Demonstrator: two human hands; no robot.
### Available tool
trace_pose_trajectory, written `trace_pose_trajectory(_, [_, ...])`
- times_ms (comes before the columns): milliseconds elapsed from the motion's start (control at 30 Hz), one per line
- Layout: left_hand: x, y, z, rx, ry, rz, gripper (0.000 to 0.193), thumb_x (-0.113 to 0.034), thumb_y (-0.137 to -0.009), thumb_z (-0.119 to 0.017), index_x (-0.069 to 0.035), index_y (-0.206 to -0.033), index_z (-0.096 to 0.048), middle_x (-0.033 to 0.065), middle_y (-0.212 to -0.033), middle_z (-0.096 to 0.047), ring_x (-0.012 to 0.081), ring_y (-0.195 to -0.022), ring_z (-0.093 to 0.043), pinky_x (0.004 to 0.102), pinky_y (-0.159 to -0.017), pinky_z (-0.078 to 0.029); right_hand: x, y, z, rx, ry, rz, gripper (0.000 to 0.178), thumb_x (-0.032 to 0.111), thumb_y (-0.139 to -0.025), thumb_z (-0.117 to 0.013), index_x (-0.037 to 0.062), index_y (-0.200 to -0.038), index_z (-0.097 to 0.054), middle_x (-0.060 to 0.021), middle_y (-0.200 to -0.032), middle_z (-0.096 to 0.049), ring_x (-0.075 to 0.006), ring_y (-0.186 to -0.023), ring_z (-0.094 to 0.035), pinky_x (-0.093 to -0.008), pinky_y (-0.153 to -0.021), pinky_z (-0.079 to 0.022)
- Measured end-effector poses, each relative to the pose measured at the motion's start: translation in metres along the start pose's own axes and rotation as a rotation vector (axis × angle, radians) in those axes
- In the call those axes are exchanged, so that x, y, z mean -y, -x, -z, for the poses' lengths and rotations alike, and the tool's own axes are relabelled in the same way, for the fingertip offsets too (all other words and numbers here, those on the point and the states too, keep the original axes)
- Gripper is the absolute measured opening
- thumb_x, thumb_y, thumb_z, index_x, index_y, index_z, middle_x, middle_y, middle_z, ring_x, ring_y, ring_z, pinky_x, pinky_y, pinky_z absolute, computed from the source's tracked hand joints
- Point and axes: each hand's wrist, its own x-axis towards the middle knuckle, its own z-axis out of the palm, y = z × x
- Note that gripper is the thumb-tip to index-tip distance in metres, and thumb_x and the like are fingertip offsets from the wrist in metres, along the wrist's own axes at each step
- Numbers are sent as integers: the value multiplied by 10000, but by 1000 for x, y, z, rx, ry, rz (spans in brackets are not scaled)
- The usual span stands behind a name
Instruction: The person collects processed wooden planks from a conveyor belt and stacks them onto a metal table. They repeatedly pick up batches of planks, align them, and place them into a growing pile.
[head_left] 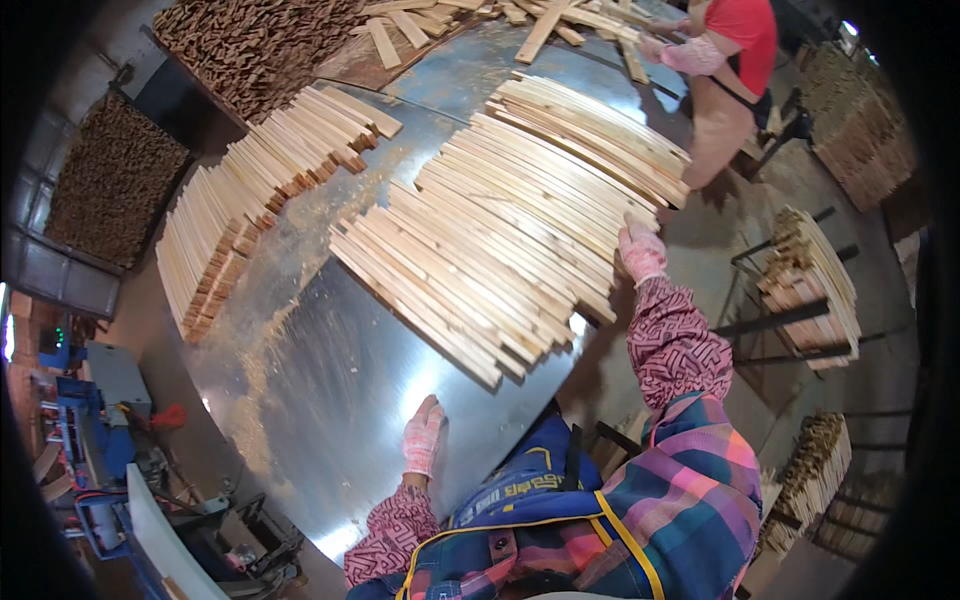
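Observation:
My left hand (424, 437), in a pale pink-and-white glove, lies flat on the bare sheet-metal tabletop (350, 400), its fingers stretched out and nothing in them. A broad row of pale wooden strips (500, 235) lies side by side just beyond it, with uneven ends. At the right end of that row, my right hand (642, 252) touches the strip ends, fingers extended against the wood. It wears the same kind of glove. Patterned red sleeve covers show on both forearms. Another group of strips (590, 130) lies against the far side of the row.
A stepped stack of strips (250, 190) stands along the table's left side, beside scattered sawdust (255, 400). Across the table a co-worker in red (735, 50) handles loose boards. Racks of wood (810, 285) stand at right; blue machinery (105, 450) stands at lower left.

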Motion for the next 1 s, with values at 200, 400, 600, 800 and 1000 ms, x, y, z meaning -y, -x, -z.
trace_pose_trajectory(200, [-68,-60,-50,-192,254,27,611,-319,-962,-582,22,-1442,-417,195,-1347,-570,265,-1221,-549,311,-1031,-413,45,-161,-41,78,137,95,409,404,-960,-464,124,-1237,-575,-166,-1150,-640,-329,-1088,-615,-453,-906,-488])
trace_pose_trajectory(400, [-81,-109,-79,-429,113,75,708,-368,-944,-601,52,-1463,-365,221,-1337,-569,287,-1205,-546,332,-1031,-397,73,-190,-43,268,347,-7,514,530,-950,-454,99,-1183,-612,-145,-1162,-639,-299,-1110,-613,-447,-915,-479])
trace_pose_trajectory(600, [-69,-117,-67,-424,476,61,686,-194,-947,-642,42,-1496,-305,178,-1476,-434,244,-1321,-443,320,-1106,-330,87,-178,-46,184,328,5,554,571,-929,-470,96,-1179,-605,-148,-1189,-632,-312,-1106,-607,-452,-918,-472])
trace_pose_trajectory(800, [-77,-111,-66,-397,435,-11,659,-162,-947,-634,28,-1494,-318,177,-1473,-437,246,-1328,-446,329,-1106,-344,83,-161,-53,123,318,192,657,563,-900,-524,53,-1314,-502,-179,-1270,-579,-343,-1157,-563,-452,-969,-445])
trace_pose_trajectory(1000, [-81,-108,-55,-331,484,-11,643,-131,-952,-616,13,-1500,-312,190,-1478,-431,275,-1338,-441,364,-1101,-364,83,-154,-72,78,291,140,737,590,-902,-522,26,-1375,-487,-239,-1375,-516,-357,-1254,-517,-423,-1040,-413])
